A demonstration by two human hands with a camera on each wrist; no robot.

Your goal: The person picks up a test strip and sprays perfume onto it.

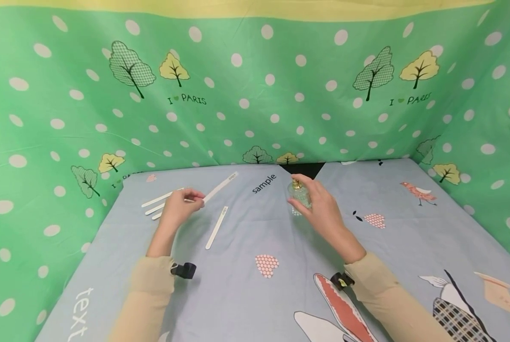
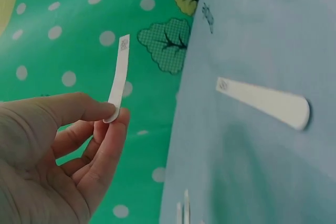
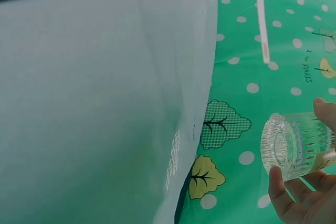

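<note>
My left hand (image 1: 179,209) pinches one end of a white perfume test strip (image 1: 221,186) between thumb and fingertips. The strip's printed end points up and away, raised above the cloth. My right hand (image 1: 325,216) grips a clear ribbed glass perfume bottle (image 1: 299,194) with a gold top (image 1: 296,183). A finger of that hand lies at the gold top, and the thumb is lower on the glass. In the right wrist view the bottle's thick base (image 3: 275,142) faces the camera. A second test strip (image 1: 216,229) lies flat between the hands.
Several more white strips (image 1: 154,208) lie side by side at the left, partly behind the left hand. A grey-blue printed cloth (image 1: 237,299) covers the table. A green dotted curtain (image 1: 255,90) hangs behind it and along both sides.
</note>
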